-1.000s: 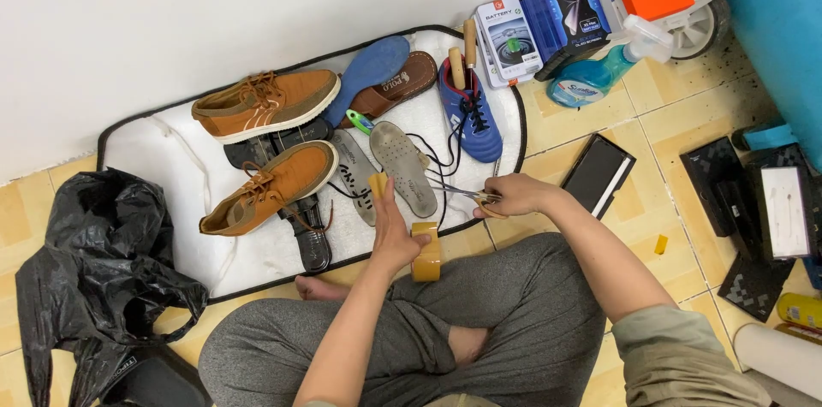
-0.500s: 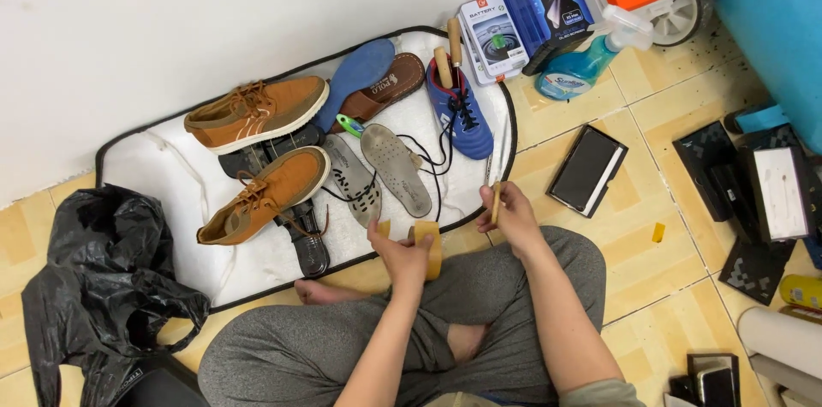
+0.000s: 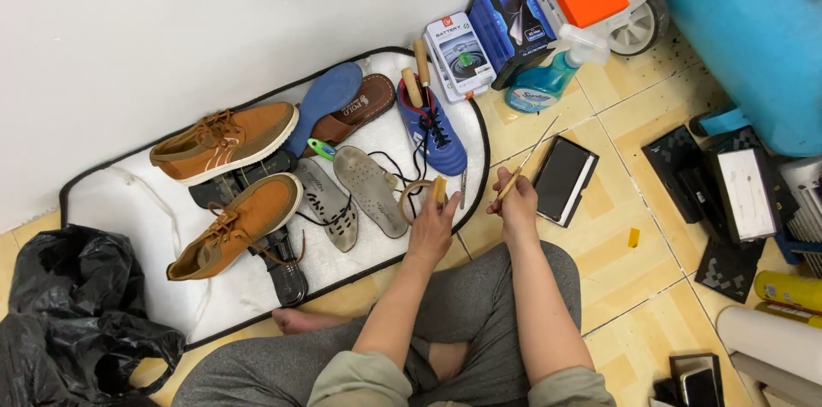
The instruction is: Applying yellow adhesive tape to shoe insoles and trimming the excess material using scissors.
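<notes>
On the white fleecy mat (image 3: 111, 202), two tan suede shoes lie toward its left half: the upper shoe (image 3: 224, 140) near the back edge, the lower shoe (image 3: 237, 224) nearer the front edge. Right of them lie two grey insoles (image 3: 370, 190), flat and thin.

My left hand (image 3: 431, 227) rests at the mat's front right edge, its fingers closed on a roll of tape (image 3: 417, 198), a pale brownish ring; a small yellow piece stands up from my fingers, and I cannot tell what it is.

My right hand (image 3: 518, 206) is off the mat over the tiled floor, pinching a thin stick-like tool (image 3: 529, 157) that slants up and to the right. Its tip is too fine to make out. Just right of it lies a black notebook (image 3: 565, 178).
</notes>
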